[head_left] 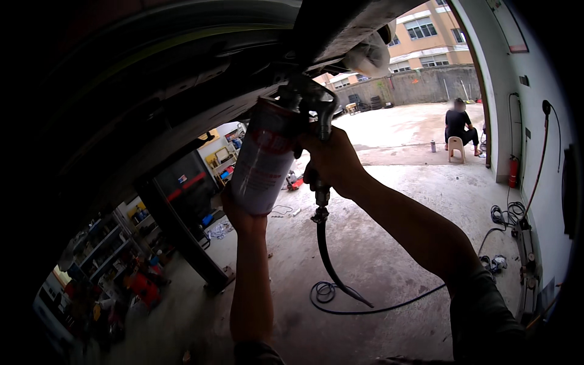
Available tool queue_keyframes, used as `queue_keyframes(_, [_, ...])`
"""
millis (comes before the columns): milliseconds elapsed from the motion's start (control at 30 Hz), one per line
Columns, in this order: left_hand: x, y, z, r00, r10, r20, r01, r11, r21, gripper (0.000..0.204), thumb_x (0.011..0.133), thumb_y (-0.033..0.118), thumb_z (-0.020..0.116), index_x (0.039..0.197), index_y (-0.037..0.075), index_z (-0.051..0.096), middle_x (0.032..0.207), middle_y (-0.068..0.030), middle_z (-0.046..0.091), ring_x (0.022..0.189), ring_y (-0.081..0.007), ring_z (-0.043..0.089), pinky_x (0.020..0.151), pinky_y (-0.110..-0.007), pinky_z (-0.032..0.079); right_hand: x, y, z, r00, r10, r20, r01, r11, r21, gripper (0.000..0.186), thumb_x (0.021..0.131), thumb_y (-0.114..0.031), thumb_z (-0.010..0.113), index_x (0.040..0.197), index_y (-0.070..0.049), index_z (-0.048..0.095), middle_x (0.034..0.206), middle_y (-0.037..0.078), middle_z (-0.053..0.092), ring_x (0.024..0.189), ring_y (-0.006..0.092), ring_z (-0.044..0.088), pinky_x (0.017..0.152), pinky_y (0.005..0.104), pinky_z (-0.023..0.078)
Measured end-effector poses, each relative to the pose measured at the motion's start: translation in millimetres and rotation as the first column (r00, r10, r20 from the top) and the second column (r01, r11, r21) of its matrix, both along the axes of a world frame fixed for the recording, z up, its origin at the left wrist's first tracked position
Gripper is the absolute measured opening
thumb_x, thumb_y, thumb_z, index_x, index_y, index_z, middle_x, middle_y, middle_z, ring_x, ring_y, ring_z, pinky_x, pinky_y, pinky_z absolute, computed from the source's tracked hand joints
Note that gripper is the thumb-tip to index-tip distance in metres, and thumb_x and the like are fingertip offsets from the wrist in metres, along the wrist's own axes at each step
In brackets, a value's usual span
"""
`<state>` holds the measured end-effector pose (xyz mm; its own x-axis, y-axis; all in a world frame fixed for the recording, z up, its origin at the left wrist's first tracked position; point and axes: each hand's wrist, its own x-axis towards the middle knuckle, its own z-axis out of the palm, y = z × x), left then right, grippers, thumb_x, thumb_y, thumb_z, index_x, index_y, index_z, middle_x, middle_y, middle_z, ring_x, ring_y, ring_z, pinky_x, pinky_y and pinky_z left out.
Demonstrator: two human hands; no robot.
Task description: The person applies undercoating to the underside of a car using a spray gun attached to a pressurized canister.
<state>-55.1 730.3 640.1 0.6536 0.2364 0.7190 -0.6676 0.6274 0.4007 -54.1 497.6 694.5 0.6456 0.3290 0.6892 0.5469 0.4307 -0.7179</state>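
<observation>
Head view: at your far left, shelves (104, 248) of workshop clutter sink into shadow, and a dark upright post (185, 237) stands between them and you, with the dim vehicle underside (201, 79) hanging overhead. Next, your left hand (236, 210) supports the can (264, 159) at its lower end, fingers curled round it, though the fingertips are hidden behind. You hold that can tilted slightly, just under the vehicle, its top joined to the spray gun (324, 115). Your right hand (333, 159) has its fingers wrapped around the gun's handle; you cannot tell whether the trigger is squeezed. Below the grip, the air hose (323, 246) is connected and drops toward the floor (377, 243). So the setting-up looks done: can mounted, hose attached, gun raised. The spraying itself seems to be what is under way or left, but no mist shows, and the underside is too dark to judge any coverage. Farther right, outside, a person (457, 121) sits on a stool (455, 149), and a red extinguisher (514, 172) stands by the wall (547, 201).
</observation>
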Motion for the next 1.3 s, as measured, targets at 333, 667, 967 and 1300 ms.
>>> queue_keyframes(333, [-25.2,-2.0,-6.9,0.961,0.276,-0.018,-0.274,0.941,-0.196,0.038,0.095,0.030,0.038,0.119,0.006,0.056,0.119,-0.0097,0.060,0.111,-0.0267,0.059,0.098,-0.044,0.046,-10.7,-5.1,16.3,0.987,0.070,0.144,-0.054,0.992,-0.115,0.027,0.093,-0.026,0.056,0.081,-0.002,0.052,0.060,0.003,0.054,0.042,0.0129,0.055,0.037,0.0273,0.045])
queue_keyframes(667, [-40.8,-4.2,2.2,0.955,0.295,-0.030,-0.296,0.949,-0.107,0.032,0.093,0.032,0.045,0.111,0.009,0.058,0.117,-0.0072,0.061,0.111,-0.0260,0.058,0.097,-0.045,0.045,-16.1,9.0,0.0,0.993,0.116,0.004,-0.116,0.990,0.081,0.024,0.092,-0.024,0.056,0.088,0.000,0.056,0.068,0.005,0.057,0.042,0.0119,0.054,0.037,0.0253,0.044])
queue_keyframes(967, [-92.8,10.3,-7.0,0.868,0.497,0.013,-0.488,0.857,-0.168,0.043,0.093,0.037,0.041,0.122,0.008,0.054,0.124,-0.0082,0.057,0.117,-0.0262,0.054,0.100,-0.045,0.044,-45.5,33.6,20.5,0.958,0.141,0.250,-0.130,0.990,-0.059,0.027,0.092,-0.026,0.057,0.089,0.000,0.052,0.056,0.004,0.054,0.044,0.0112,0.056,0.039,0.0250,0.046])
queue_keyframes(1300, [-143.5,38.2,-23.7,0.829,0.552,0.096,-0.543,0.833,-0.103,0.043,0.095,0.037,0.040,0.123,0.008,0.053,0.123,-0.0079,0.057,0.115,-0.0270,0.055,0.100,-0.044,0.043,-88.1,53.2,5.3,0.905,0.391,0.169,-0.376,0.919,-0.116,0.027,0.092,-0.020,0.056,0.101,0.005,0.053,0.075,0.011,0.062,0.051,0.0171,0.064,0.044,0.0269,0.053])
